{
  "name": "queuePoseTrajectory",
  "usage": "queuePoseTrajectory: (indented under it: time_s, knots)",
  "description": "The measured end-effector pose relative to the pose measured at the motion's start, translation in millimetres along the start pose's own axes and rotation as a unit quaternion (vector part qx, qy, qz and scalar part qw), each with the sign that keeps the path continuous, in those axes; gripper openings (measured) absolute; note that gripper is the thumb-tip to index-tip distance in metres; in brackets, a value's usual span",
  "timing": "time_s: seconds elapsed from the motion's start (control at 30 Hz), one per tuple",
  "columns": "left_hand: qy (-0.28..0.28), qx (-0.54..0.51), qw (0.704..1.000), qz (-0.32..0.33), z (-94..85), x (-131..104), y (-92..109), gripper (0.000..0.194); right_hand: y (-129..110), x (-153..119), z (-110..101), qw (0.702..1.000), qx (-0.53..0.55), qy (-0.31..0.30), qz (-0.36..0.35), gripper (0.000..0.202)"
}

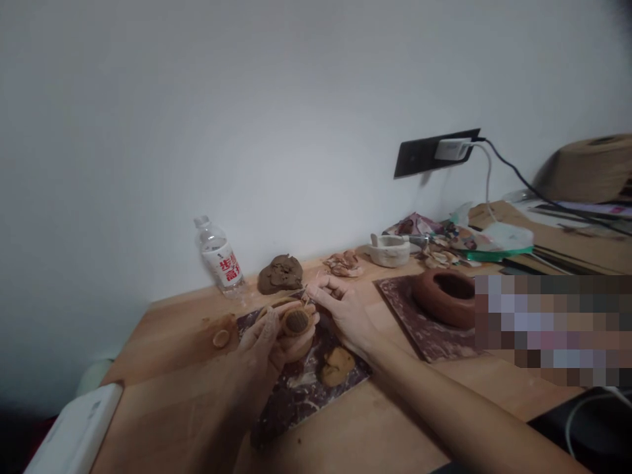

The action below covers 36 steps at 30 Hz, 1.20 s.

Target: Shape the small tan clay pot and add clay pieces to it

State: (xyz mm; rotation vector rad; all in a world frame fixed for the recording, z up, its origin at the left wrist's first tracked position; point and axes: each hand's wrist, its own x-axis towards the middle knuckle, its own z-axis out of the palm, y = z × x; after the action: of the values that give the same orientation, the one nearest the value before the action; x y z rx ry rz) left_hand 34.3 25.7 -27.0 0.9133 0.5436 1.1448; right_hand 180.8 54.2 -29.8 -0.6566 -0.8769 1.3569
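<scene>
My left hand (266, 345) is wrapped round a small tan clay piece (291, 349). Its round end, with a dark middle ringed by a lighter rim, faces up towards me; I cannot tell whether that middle is hollow. Just beyond it, my right hand (343, 309) has thumb and fingers pinched together close to the clay's far rim. Whatever lies in that pinch is too small to make out. Below both hands is a dark, clay-smeared board (296, 408), with a flattened ochre clay lump (338, 367) on its right part.
A plastic bottle (220, 260) and a brown clay lump (280, 274) stand near the wall. Clay scraps (344, 263) and a pale bowl (390, 251) lie further right. A reddish clay ring form (447, 296) rests on a second board (409, 326). A small clay disc (221, 339) lies left.
</scene>
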Motion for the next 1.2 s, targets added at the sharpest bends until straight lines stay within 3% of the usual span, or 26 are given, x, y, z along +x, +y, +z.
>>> queuePoseTrajectory:
  time_s: [0.3,0.5,0.7,1.2]
  knots:
    - [-0.010,0.039,0.999,0.000,-1.8,0.8,2.1,0.025,-0.3,0.4,-1.3,0.999,-0.045,0.009,-0.013,0.029]
    - [0.016,0.044,0.999,-0.013,-0.7,0.0,1.9,0.028,-4.2,1.3,-0.5,0.999,0.049,0.007,0.014,0.032]
    - [-0.001,0.047,0.999,-0.019,-1.5,0.0,2.2,0.030,-2.8,0.2,-1.3,0.999,-0.036,-0.012,-0.017,0.030]
    - [0.001,0.047,0.999,-0.007,6.5,-2.0,5.1,0.027,-4.2,-0.6,-0.2,0.998,-0.057,-0.006,-0.031,0.026]
